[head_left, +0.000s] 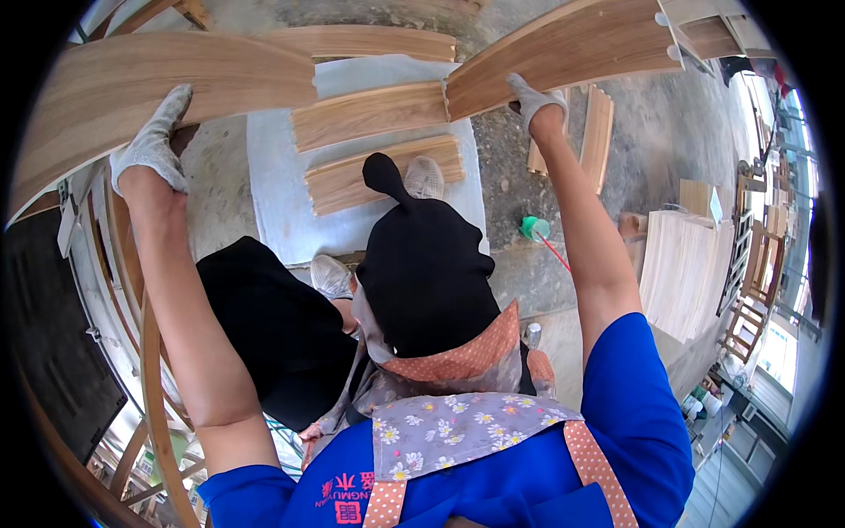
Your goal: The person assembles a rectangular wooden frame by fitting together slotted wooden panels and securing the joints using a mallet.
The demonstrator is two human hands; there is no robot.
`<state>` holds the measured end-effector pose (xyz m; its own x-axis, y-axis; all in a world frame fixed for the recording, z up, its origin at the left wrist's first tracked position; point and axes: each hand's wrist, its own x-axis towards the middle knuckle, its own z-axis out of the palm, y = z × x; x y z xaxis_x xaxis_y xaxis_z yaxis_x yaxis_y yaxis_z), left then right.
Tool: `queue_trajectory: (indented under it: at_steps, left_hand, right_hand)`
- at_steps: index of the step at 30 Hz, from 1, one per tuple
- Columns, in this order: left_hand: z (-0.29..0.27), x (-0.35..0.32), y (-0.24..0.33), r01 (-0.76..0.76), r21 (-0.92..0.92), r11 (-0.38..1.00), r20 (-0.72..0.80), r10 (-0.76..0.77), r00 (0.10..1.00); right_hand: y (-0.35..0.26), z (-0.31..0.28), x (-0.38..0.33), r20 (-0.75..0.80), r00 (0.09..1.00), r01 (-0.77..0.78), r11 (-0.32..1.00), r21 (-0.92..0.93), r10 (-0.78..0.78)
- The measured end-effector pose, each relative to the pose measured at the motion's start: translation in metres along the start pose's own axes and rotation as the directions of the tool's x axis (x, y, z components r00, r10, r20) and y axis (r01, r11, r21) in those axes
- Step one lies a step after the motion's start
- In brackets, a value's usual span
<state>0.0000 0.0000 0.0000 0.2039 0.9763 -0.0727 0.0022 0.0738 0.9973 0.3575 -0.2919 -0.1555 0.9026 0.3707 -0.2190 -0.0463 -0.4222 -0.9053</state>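
Note:
My left hand (157, 150), in a pale work glove, is closed on the edge of a long wooden board (189, 75) at the upper left. Its thumb lies on top, and the other fingers are mostly hidden beneath. A second wooden board (572, 53) slants across the upper right. My gloved right hand (535, 101) grips its near edge, thumb on top. Between them, shorter wooden boards (370, 114) (387, 172) lie over a white sheet (273, 194) on the floor. The left end of the right-hand board meets or overlaps one of these; I cannot tell which.
Black cloth (427, 282) and light shoes (331, 277) are below me. A green-topped container (533, 229) with a red tube stands on the concrete floor at right, near narrow boards (597, 141) and a stack of pale boards (687, 273). Curved wooden framing (151, 378) stands at left.

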Motion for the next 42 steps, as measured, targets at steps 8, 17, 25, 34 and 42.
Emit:
queue_trajectory:
  at_steps: [8, 17, 25, 34, 42]
  left_hand:
    - [0.011, 0.001, -0.003, 0.039, 0.023, 0.999, 0.012, -0.039, 0.999]
    - [0.007, 0.005, -0.007, 0.125, -0.045, 0.991, 0.074, -0.122, 0.99]
    - [0.029, 0.003, -0.014, 0.143, -0.104, 0.984, 0.085, -0.134, 0.987]
    - [0.022, 0.004, -0.01, 0.244, -0.271, 0.931, 0.227, -0.184, 0.956]
    - [0.011, 0.003, -0.001, 0.116, -0.294, 0.949, 0.252, -0.041, 0.967]
  right_hand:
    - [0.017, -0.002, 0.019, 0.006, 0.998, 0.062, 0.996, 0.065, -0.063]
    - [0.009, 0.018, 0.014, 0.085, 0.984, 0.179, 0.928, -0.326, -0.16]
    - [0.006, 0.024, 0.011, 0.055, 0.979, 0.204, 0.908, -0.365, -0.198]
    - [-0.03, 0.004, -0.022, 0.209, 0.974, -0.035, 0.971, -0.236, 0.086]
    - [-0.111, -0.009, -0.075, 0.543, 0.836, 0.15, 0.917, -0.369, 0.082]
